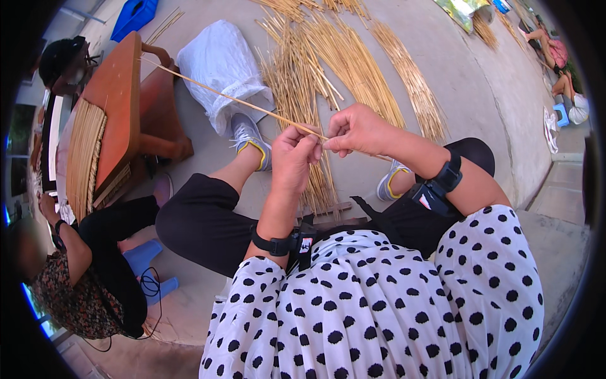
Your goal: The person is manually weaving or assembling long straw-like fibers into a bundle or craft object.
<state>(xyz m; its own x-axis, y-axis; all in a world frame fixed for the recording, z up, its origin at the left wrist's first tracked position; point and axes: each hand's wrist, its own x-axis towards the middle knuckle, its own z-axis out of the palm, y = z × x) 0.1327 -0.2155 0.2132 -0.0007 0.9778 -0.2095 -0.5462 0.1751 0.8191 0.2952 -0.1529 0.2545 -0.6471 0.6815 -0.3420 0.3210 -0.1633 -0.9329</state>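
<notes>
Stalk (233, 98), left fingers (307, 146) closed on it, right fingers (339, 143) pinching it

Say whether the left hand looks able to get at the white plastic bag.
Likely yes, leaning forward: the white plastic bag looks largely unobstructed, though the left hand is pinching a thin stick.

This looks like a simple handcraft workshop with a bare concrete floor (486, 107). Thin straw-coloured sticks (350, 66) lie across it in long, loose spreads, and a tightly packed row of pale lengths (86, 148) sits at a brown wooden table (122, 104). A 2nd person (85, 287) sits beside that table; a white plastic bag (218, 60) and a blue crate (134, 19) lie near it.
</notes>
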